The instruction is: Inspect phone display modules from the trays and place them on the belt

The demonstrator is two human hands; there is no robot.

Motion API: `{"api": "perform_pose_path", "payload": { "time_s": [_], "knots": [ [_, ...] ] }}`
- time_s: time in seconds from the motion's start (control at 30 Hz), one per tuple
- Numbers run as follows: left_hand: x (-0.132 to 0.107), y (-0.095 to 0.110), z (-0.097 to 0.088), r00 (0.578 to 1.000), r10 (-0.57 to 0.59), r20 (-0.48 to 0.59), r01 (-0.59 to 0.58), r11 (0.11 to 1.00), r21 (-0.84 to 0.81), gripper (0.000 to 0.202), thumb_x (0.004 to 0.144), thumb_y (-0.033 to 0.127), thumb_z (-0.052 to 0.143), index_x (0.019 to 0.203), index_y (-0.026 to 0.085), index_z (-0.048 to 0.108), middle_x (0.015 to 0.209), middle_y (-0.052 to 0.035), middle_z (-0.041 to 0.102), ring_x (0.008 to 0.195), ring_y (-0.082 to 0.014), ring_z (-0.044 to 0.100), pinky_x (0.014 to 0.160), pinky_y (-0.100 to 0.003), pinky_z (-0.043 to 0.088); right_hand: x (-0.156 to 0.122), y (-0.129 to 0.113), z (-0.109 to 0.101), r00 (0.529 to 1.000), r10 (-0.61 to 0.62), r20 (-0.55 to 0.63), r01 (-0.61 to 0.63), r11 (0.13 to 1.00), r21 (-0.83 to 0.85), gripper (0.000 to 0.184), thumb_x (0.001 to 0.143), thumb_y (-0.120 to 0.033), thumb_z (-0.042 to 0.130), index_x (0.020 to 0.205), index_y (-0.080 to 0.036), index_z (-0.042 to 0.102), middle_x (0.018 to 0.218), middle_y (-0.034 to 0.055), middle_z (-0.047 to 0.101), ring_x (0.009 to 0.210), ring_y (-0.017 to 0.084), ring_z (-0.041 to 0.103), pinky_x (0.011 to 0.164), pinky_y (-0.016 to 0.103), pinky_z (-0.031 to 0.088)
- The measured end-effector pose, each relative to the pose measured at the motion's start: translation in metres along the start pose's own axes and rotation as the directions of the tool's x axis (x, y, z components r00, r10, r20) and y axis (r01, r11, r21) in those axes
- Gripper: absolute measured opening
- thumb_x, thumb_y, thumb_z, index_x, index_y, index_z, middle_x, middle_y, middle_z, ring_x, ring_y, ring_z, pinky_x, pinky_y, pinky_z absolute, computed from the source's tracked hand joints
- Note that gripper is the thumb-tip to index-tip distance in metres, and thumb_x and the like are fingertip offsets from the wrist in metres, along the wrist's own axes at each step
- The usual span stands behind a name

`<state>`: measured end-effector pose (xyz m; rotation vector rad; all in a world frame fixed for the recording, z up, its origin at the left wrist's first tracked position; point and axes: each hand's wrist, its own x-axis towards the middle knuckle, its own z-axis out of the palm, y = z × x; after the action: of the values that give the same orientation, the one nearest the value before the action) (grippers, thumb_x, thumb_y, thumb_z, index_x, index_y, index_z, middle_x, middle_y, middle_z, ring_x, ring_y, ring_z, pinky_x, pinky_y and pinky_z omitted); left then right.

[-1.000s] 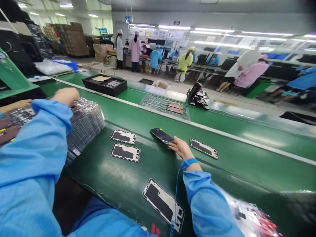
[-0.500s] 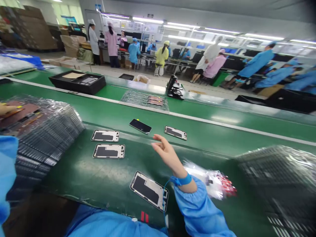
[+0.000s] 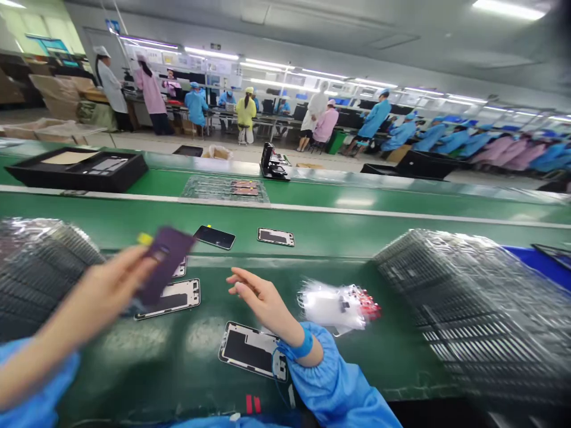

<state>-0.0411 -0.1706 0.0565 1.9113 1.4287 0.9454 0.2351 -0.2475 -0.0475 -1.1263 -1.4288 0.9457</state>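
Observation:
My left hand (image 3: pixel 104 285), blurred by motion, grips a dark purplish phone screen panel (image 3: pixel 167 261) with a yellow tab at its corner. The panel hangs tilted over two phone frames, hiding part of them; the nearer phone frame (image 3: pixel 178 297) shows a dark sheet on a pale plate. My right hand (image 3: pixel 263 300) hovers above the green bench, fingers apart and holding nothing, a blue strap around its wrist. Just below it lies another phone frame (image 3: pixel 250 349). Farther back rest a black phone screen (image 3: pixel 216 236) with a yellow tab and one more phone frame (image 3: pixel 275 236).
Stacked clear plastic trays stand at the left (image 3: pixel 42 267) and at the right (image 3: pixel 482 297). Clear plastic bags with red ends (image 3: pixel 334 303) lie right of my right hand. Beyond are a black box (image 3: pixel 80 172) and a clear tray (image 3: pixel 205 189). People work at far benches.
My left hand has come in from the left-hand tray stack with the panel. My right hand is slightly nearer to me, still empty. The view has turned right.

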Motion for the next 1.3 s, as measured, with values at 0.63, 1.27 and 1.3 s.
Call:
{"api": "perform_pose_path", "payload": {
  "time_s": [0.63, 1.27, 1.3],
  "knots": [
    [-0.052, -0.035, 0.159, 0.837, -0.116, 0.535, 0.409, 0.783, -0.469, 0.052, 0.081, 0.064, 0.063, 0.104, 0.018, 0.068, 0.074, -0.0021, 0.063, 0.067, -0.019, 0.059, 0.054, -0.024, 0.05, -0.008, 0.007, 0.011, 0.853, -0.463, -0.241, 0.3, 0.813, -0.499, 0.022, 0.099, -0.025, 0.056, 0.099, -0.025, 0.077, 0.115, 0.0093, 0.072, 0.107, 0.023, 0.067, 0.086, 0.039, 0.057],
    [-0.07, -0.027, 0.154, 0.822, -0.06, 0.566, 0.301, 0.89, -0.343, 0.049, 0.091, 0.06, 0.051, 0.106, 0.017, 0.069, 0.071, -0.0013, 0.059, 0.065, -0.017, 0.054, 0.053, -0.023, 0.045, -0.003, 0.007, -0.008, 0.848, -0.528, -0.04, 0.319, 0.569, -0.758, 0.024, 0.101, -0.018, 0.047, 0.086, -0.019, 0.065, 0.073, 0.0044, 0.06, 0.069, 0.019, 0.056, 0.06, 0.03, 0.046],
    [-0.071, -0.027, 0.156, 0.83, -0.074, 0.552, 0.318, 0.877, -0.361, 0.047, 0.09, 0.059, 0.053, 0.106, 0.017, 0.069, 0.071, -0.0015, 0.06, 0.065, -0.0171, 0.055, 0.053, -0.022, 0.044, -0.005, 0.008, -0.005, 0.826, -0.563, -0.014, 0.338, 0.517, -0.786, 0.024, 0.101, -0.016, 0.046, 0.087, -0.019, 0.065, 0.072, 0.0044, 0.06, 0.068, 0.019, 0.055, 0.059, 0.03, 0.045]
  ]
}}
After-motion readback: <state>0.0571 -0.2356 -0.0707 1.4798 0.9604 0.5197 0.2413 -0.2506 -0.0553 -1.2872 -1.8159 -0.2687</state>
